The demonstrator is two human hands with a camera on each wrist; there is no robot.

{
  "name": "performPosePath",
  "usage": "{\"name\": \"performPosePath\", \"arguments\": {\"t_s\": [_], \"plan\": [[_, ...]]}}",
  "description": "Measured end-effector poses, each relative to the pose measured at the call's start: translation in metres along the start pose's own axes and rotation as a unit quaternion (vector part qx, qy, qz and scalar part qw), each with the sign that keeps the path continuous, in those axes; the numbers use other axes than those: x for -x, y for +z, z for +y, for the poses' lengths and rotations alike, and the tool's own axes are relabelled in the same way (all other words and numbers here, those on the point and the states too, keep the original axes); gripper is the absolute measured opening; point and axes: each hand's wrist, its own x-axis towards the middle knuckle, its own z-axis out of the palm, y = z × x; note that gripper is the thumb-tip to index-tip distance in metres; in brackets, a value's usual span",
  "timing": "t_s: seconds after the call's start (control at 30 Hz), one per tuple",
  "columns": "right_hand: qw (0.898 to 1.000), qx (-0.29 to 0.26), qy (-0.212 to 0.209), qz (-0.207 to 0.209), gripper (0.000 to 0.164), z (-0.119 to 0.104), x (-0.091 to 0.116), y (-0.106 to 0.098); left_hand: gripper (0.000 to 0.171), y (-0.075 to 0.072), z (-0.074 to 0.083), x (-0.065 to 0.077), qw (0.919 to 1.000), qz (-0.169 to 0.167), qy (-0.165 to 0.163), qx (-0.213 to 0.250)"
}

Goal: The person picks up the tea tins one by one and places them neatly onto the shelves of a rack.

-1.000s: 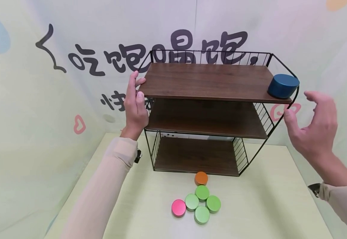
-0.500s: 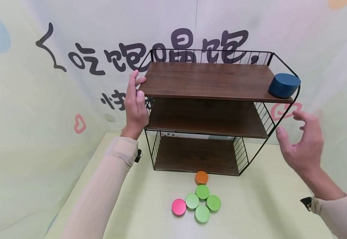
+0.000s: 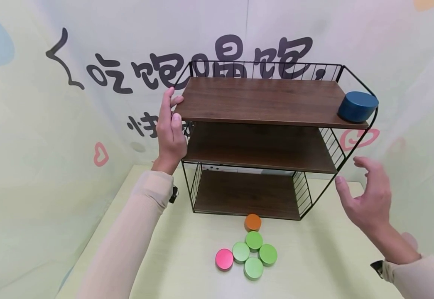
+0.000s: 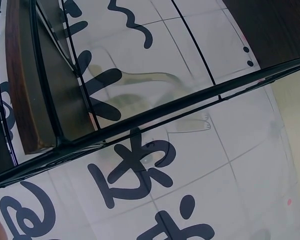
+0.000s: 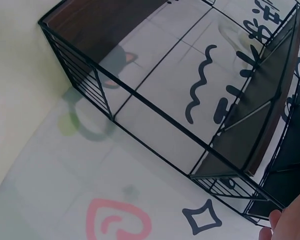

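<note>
A three-tier rack with dark wooden boards and a black wire frame stands on the table. My left hand holds its left side at the top board, thumb at the front and a fingertip over the board's edge. On the right end of that board sits a blue round block. Beside the rack's right front post, my right hand is raised with thumb and fingers spread in a loose curve, holding nothing. In the right wrist view, fingers show near the frame's lower corner.
In front of the rack lie an orange disc, a pink disc and several green discs on the pale table. A printed curtain hangs behind and along both sides.
My right hand has moved down and to the left along the rack's right side. The left hand, the rack and the blue block stay where they were.
</note>
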Motion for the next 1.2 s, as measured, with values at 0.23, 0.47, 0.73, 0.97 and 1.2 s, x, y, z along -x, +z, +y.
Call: {"name": "performPosePath", "arguments": {"t_s": [0.23, 0.47, 0.73, 0.97, 1.2], "plan": [[1.000, -0.010, -0.013, 0.002, 0.069, -0.004, 0.020, 0.011, 0.057, 0.000, 0.000, 0.000, 1.0000, 0.004, 0.001, 0.000], [0.999, -0.010, -0.027, -0.020, 0.070, -0.003, 0.042, 0.019, 0.057, 0.000, 0.001, 0.001, 1.0000, 0.004, 0.001, 0.002], [0.998, -0.011, -0.023, -0.051, 0.067, 0.001, 0.068, 0.027, 0.058, 0.000, 0.000, 0.001, 1.0000, 0.004, 0.001, -0.007], [0.997, -0.019, -0.009, -0.067, 0.062, 0.004, 0.085, 0.032, 0.057, 0.000, -0.001, 0.001, 1.0000, 0.002, -0.001, -0.008], [0.992, -0.031, 0.013, -0.120, 0.054, 0.003, 0.099, 0.034, 0.058, 0.001, 0.000, 0.001, 0.9999, 0.005, 0.002, -0.012]]}}
